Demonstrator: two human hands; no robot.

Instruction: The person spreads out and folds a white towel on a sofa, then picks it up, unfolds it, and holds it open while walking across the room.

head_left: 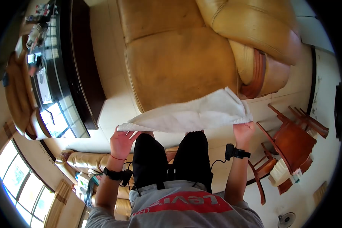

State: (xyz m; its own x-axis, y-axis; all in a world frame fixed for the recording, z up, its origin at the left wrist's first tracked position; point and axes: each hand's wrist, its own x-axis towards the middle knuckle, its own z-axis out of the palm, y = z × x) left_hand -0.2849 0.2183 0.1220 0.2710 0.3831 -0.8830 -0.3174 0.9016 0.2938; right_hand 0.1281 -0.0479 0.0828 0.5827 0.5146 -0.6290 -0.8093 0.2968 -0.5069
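Note:
A white towel (190, 114) is stretched sideways in front of my legs, its far side rising toward the tan leather sofa seat. My left hand (121, 142) grips the towel's left corner, with some fingers extended along its edge. At the opposite end my right hand (243, 131) is closed on the other corner. The towel's near edge runs fairly straight between the two hands, while the upper right part is folded over. Whether the towel touches the sofa, I cannot tell.
The tan leather sofa (178, 64) lies ahead, with a rounded armrest (254, 26) at right. A dark glass-topped table (70, 87) bearing several items stands left. Wooden chairs (292, 140) are at right. Another sofa (91, 161) holding piled things is at lower left, near a window (21, 186).

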